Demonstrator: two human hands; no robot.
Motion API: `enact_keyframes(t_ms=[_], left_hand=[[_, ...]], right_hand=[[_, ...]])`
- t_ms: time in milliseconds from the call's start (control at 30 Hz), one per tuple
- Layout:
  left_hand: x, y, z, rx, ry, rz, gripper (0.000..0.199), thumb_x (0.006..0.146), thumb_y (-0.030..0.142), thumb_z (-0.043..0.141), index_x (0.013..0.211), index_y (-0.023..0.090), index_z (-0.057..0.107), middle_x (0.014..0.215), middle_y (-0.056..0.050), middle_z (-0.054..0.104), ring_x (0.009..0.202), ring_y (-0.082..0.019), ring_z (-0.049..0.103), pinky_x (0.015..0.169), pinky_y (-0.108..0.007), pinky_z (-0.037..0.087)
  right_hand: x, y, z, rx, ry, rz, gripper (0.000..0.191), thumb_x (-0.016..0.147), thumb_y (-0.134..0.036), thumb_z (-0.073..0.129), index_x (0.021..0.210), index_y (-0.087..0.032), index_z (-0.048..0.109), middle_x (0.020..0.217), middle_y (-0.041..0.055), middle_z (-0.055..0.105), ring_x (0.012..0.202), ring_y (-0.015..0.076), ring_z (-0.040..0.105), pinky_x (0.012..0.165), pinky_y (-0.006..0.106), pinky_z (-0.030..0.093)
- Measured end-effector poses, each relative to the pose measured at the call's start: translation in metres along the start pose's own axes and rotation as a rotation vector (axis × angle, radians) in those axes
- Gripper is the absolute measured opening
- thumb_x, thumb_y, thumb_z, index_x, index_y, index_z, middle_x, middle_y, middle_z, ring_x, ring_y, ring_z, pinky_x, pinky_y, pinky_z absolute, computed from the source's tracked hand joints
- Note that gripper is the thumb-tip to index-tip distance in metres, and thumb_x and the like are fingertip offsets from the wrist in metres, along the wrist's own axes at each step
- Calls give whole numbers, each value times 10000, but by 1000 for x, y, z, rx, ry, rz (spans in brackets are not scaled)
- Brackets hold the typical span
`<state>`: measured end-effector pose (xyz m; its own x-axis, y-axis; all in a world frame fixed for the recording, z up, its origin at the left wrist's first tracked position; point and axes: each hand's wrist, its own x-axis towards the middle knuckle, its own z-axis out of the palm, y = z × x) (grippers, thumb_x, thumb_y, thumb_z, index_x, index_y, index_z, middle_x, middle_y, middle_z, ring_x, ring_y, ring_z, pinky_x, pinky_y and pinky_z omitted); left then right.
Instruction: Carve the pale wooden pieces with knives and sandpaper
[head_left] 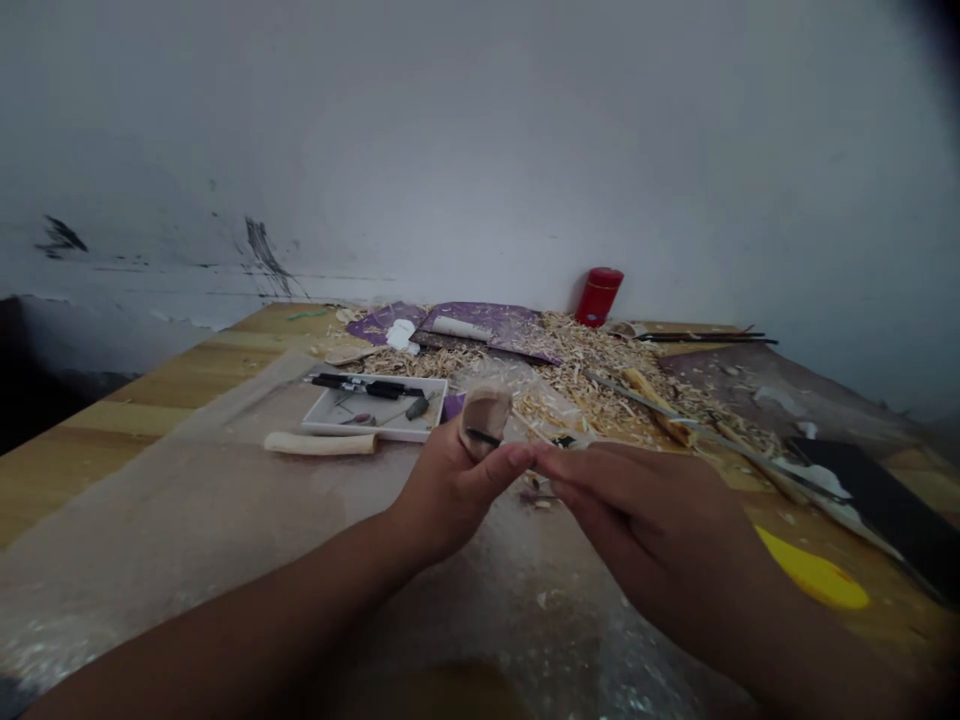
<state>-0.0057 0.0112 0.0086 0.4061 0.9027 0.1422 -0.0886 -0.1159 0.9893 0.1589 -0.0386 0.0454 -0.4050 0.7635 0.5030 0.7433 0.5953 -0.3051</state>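
Note:
My left hand (450, 490) is shut on a small pale wooden carving (486, 417), which stands up between its thumb and fingers with a brownish hollowed face toward me. A thin dark tool (484, 437) lies against the carving's lower edge. My right hand (645, 500) comes in from the right with its fingers pinched close to my left thumb. The tool seems to run into those fingertips, though my left thumb hides part of it.
A white tray (375, 432) of pens and small tools sits left of my hands, with a pale wooden handle (320, 443) beside it. Wood shavings (592, 375) cover the table's back, near purple sheets (480, 322) and a red can (600, 296). A long metal blade (712, 430) and black board (885, 510) lie right.

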Motion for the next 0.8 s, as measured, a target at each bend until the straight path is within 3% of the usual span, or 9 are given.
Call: enact_keyframes(t_ms=[500,800], left_hand=[[-2,-4,4,-282,22,-58,376,758,424,490,510,167,372,368,76,322,313,-38,247,321,-186,172],[-2,-1,7,-386,43,-61,353,734,451,513,567,182,356,385,89,289,324,-39,210,319,-181,160]], right_hand=[[-2,-4,19,90,96,20,289,814,-178,434,1074,-233,549,828,11,649,695,113,590,604,238,450],[2,-10,30,263,132,148,278,822,-196,439,1075,-232,549,979,13,642,847,125,596,720,256,479]])
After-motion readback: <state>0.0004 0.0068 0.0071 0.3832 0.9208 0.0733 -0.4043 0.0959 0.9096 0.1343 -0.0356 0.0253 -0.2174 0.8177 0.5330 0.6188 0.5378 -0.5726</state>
